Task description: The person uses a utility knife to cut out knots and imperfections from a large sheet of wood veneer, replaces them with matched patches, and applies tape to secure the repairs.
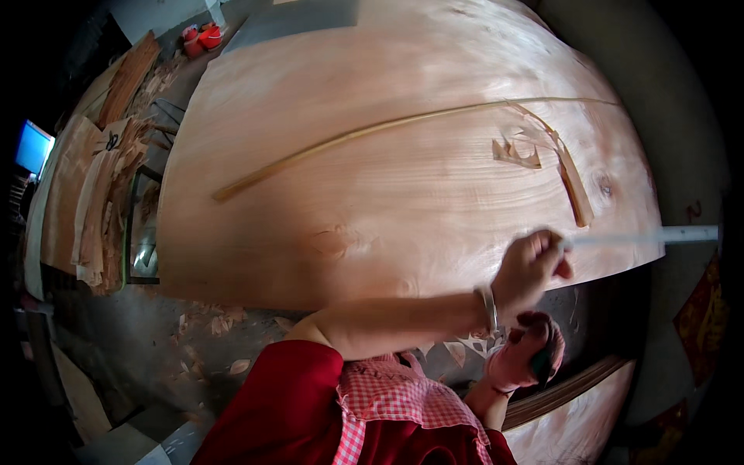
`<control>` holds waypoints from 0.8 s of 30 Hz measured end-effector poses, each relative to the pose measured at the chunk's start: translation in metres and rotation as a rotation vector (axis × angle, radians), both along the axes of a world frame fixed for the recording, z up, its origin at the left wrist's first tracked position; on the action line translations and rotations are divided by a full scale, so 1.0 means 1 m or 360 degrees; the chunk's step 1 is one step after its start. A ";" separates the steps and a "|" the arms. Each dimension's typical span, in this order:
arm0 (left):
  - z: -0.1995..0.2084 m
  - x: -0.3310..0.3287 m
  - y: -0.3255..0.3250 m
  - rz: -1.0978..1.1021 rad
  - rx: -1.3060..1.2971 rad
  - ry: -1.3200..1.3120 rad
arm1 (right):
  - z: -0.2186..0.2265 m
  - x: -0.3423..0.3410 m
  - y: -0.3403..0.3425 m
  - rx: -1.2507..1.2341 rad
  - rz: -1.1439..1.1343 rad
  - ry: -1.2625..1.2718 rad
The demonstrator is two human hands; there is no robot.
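Note:
My left hand (531, 267), bare and with a metal bangle at the wrist, reaches across to the right over the near edge of a large wood veneer sheet (372, 178). Its fingers are pinched on the end of a narrow white tape-like strip (688, 234), which runs straight to the far right and is blurred near the fingers. Below it, my right hand (531, 353) wears a pinkish glove. Those fingers curl around something dark that I cannot make out.
On the sheet lie a long thin wood strip (325, 145), a curled veneer offcut (573, 190) and a torn scrap (518, 155). Stacked veneer pieces (97, 205) stand left, red buckets (203, 39) farther back. Scraps litter the floor. More veneer sheets (573, 411) lie at lower right.

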State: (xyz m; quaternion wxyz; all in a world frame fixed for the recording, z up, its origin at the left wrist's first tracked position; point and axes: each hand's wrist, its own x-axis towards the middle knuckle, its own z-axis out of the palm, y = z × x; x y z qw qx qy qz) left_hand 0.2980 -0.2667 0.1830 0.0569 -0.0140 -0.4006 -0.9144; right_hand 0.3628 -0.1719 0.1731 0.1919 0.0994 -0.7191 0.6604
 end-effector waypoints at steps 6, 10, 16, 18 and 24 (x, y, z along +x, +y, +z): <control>-0.034 0.044 -0.074 -0.0601 -0.0104 -0.0294 | 0.007 0.022 -0.035 0.0233 0.0235 -0.0612; -0.083 0.123 -0.102 -0.0617 -0.0488 -0.0138 | -0.018 0.028 -0.033 0.0887 0.0929 -0.0538; -0.119 0.171 -0.135 0.0152 -0.1134 -0.0388 | -0.060 0.041 -0.067 0.0927 0.1157 -0.1127; -0.128 0.170 -0.150 0.0445 -0.1471 -0.0369 | -0.074 0.035 -0.074 0.1001 0.1148 -0.1338; -0.188 0.169 -0.196 0.0818 -0.2656 -0.0044 | -0.110 0.006 -0.121 0.0888 0.1187 -0.1592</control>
